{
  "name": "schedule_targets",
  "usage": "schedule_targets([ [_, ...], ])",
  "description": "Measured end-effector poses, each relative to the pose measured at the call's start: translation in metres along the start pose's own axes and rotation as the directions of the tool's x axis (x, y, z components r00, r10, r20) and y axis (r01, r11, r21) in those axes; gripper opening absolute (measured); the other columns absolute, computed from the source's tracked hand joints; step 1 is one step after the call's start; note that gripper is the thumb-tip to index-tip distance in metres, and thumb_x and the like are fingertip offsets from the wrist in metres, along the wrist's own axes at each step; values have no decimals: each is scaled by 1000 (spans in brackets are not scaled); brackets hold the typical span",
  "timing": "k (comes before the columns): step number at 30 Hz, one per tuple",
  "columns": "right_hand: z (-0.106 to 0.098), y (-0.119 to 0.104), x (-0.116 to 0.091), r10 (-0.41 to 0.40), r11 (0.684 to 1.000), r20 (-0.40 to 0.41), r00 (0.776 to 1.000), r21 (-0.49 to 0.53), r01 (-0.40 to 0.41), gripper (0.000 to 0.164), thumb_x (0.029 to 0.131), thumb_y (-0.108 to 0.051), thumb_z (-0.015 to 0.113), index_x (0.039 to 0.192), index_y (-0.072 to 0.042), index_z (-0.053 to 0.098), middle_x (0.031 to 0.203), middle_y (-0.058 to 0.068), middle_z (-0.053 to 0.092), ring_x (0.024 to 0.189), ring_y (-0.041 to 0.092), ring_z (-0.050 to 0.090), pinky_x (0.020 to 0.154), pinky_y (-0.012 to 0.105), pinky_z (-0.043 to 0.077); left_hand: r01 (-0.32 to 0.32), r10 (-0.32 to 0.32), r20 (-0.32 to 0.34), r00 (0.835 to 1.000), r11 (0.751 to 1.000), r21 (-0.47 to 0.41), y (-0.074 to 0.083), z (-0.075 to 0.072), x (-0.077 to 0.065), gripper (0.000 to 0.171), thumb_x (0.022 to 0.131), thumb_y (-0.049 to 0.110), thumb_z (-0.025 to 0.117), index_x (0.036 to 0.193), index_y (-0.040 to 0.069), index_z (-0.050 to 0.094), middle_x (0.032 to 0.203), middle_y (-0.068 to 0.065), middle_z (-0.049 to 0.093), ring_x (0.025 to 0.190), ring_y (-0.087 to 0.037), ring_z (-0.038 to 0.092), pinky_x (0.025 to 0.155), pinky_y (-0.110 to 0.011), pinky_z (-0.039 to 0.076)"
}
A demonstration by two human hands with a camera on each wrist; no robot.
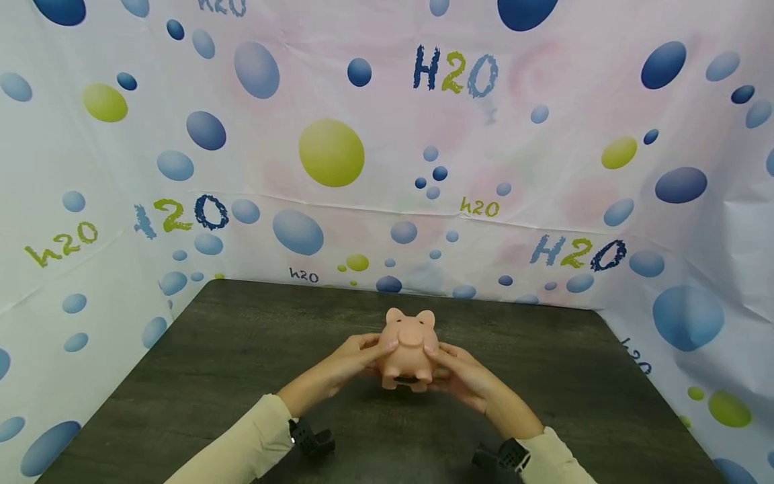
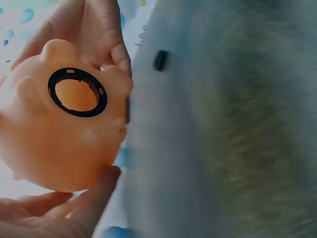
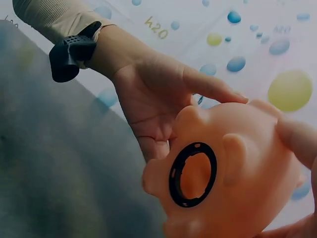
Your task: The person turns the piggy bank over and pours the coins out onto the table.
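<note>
A pink piggy bank (image 1: 408, 346) is held between both hands over the dark table, its snout and face toward the head camera. The left hand (image 1: 353, 359) grips its side, with the thumb on the front. On the other side the right hand (image 1: 468, 376) holds it the same way. Both wrist views show the underside, where a black ring (image 2: 78, 92) frames an open round hole between the stubby feet. In the right wrist view the left hand (image 3: 153, 91) lies along the body, and the right hand (image 3: 299, 144) shows only partly at the edge.
The dark wood-look table (image 1: 242, 349) spreads around the hands. A white backdrop (image 1: 393, 134) with blue and green dots and H2O lettering stands behind and at the sides. Black devices (image 1: 313, 438) are strapped to both wrists. A small dark object (image 2: 160, 60), unclear, appears in the left wrist view.
</note>
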State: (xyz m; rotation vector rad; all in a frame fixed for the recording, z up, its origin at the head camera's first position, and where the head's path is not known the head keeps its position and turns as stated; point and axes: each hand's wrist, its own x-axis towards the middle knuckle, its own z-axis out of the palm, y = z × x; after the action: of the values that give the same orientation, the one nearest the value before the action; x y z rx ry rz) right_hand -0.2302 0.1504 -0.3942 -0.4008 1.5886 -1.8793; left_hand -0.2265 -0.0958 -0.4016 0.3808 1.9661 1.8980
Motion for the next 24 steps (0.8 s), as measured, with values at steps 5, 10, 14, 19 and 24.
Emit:
schedule_targets([
  [5,-2,-28,-8,-351,897,105,930,-248,367,74,98,-16,57,154,-4,11,147,18,33,123,16,51,99,42,49,-382,372,93,924,913,145,27,-5,2,79,92,33,66,152,7,24,149,-18,37,130,-32,46,102,-38,47],
  [10,-9,-12,-9,-465,791,182,867,-355,498,88,91,-4,65,155,-11,5,157,24,9,136,14,39,104,38,45,-485,449,190,873,840,244,15,-10,2,92,85,25,76,154,12,18,154,-14,29,137,-30,38,106,-32,43],
  [14,-17,18,-1,-342,865,145,928,-337,371,90,90,1,64,155,-9,2,158,23,7,139,28,36,103,37,46,-368,323,183,929,867,337,-10,-14,0,92,82,19,78,153,8,20,153,-15,31,135,-27,42,105,-30,44],
  [19,-20,31,4,-334,889,114,936,-293,353,91,90,-3,66,155,-9,3,158,22,9,137,43,32,100,41,49,-359,323,163,932,885,296,-18,-16,3,93,81,19,79,152,6,22,154,-14,30,135,-29,41,106,-35,43],
  [24,-20,31,5,-330,894,124,936,-279,352,90,90,-4,66,155,-8,3,158,23,9,135,38,38,97,41,51,-367,330,174,928,888,276,-17,-17,3,92,82,21,79,153,7,22,154,-15,28,136,-30,40,107,-37,42],
])
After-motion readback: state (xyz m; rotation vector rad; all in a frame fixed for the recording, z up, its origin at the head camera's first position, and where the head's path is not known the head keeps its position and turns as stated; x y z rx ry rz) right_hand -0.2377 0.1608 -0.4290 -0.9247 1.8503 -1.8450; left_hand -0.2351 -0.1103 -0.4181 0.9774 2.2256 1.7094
